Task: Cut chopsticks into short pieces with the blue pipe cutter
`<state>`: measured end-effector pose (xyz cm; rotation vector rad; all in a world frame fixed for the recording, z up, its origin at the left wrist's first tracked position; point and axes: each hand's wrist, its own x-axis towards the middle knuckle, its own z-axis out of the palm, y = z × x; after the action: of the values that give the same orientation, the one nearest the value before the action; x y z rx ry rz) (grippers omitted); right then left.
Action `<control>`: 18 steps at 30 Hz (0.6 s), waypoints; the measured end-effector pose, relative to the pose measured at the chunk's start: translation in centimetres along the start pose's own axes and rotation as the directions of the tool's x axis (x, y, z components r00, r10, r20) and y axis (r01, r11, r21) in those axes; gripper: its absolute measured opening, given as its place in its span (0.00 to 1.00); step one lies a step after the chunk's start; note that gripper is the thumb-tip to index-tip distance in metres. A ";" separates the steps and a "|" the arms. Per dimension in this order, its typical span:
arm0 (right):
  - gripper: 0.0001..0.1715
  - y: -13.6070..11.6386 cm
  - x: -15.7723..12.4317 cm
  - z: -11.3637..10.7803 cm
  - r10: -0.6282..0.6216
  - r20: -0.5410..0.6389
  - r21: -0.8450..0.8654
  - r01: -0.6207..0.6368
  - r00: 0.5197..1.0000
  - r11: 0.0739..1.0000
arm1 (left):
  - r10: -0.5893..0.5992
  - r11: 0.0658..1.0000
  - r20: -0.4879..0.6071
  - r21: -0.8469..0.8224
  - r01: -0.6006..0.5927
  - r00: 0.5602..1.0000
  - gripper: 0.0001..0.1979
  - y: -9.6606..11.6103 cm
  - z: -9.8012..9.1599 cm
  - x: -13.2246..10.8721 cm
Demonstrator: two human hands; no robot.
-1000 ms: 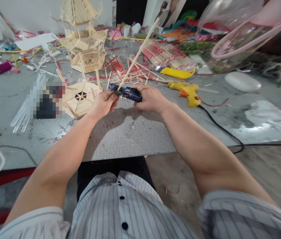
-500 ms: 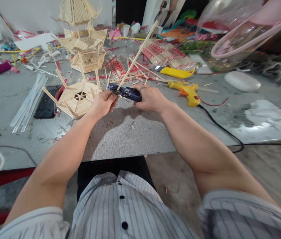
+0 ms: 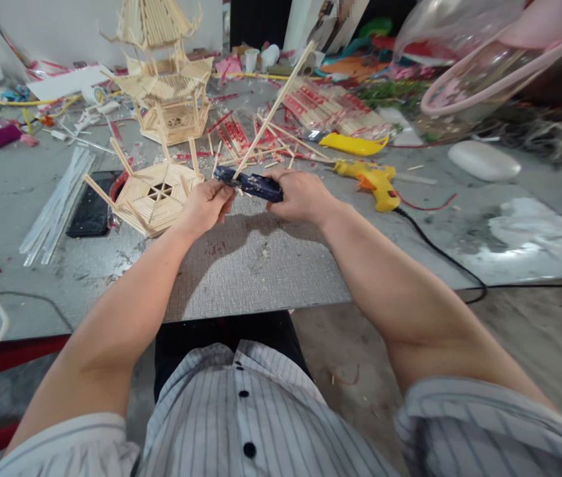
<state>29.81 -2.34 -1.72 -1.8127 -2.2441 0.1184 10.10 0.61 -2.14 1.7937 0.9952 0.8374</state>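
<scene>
My right hand (image 3: 301,193) is closed round the handle end of a dark blue plier-like tool (image 3: 261,186); its exact kind is unclear. A long wooden chopstick (image 3: 276,106) slants up and to the right from the tool's head. At the chopstick's lower end, my left hand (image 3: 211,201) pinches with thumb and fingers, against the tool's head. Just left of that hand lies a six-sided wooden stick base (image 3: 162,192), with several short posts standing up from it. Behind it rises a tiered pavilion model (image 3: 166,86) of the same sticks.
Right of my hands lies a yellow glue gun (image 3: 370,182) with a black cord, near a yellow-handled saw-like tool (image 3: 353,143). Clear glue sticks (image 3: 57,209) and a dark phone (image 3: 89,209) are at left. Wrapped chopsticks (image 3: 331,109) lie behind; a white oval object (image 3: 484,161) is farther right.
Almost nothing differs. Both hands, the tool and the chopstick keep nearly the same place, with only a very slight shift.
</scene>
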 end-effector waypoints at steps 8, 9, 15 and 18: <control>0.17 -0.1 0.4 -0.5 0.051 0.078 -0.067 -0.046 0.996 0.997 | -0.138 0.989 -0.049 0.044 0.140 0.989 0.14 0.2 0.3 0.1; 0.15 -0.2 0.5 -0.8 0.051 0.115 -0.075 -0.043 0.992 0.996 | -0.150 0.987 -0.059 0.046 0.153 0.987 0.13 0.1 0.4 0.1; 0.31 -0.9 0.0 -2.1 0.060 0.367 0.043 -0.081 0.928 0.996 | -0.160 0.977 -0.050 0.137 0.166 0.986 0.14 -0.6 0.8 0.2; 0.41 -1.1 -0.3 -2.1 0.121 0.439 0.114 -0.189 0.890 0.975 | -0.143 0.960 -0.043 0.238 0.149 0.989 0.15 -0.5 0.8 0.1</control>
<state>29.40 -3.10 0.50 -2.0335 -2.2716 0.7735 10.67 0.52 -2.92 1.8874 1.2743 0.6720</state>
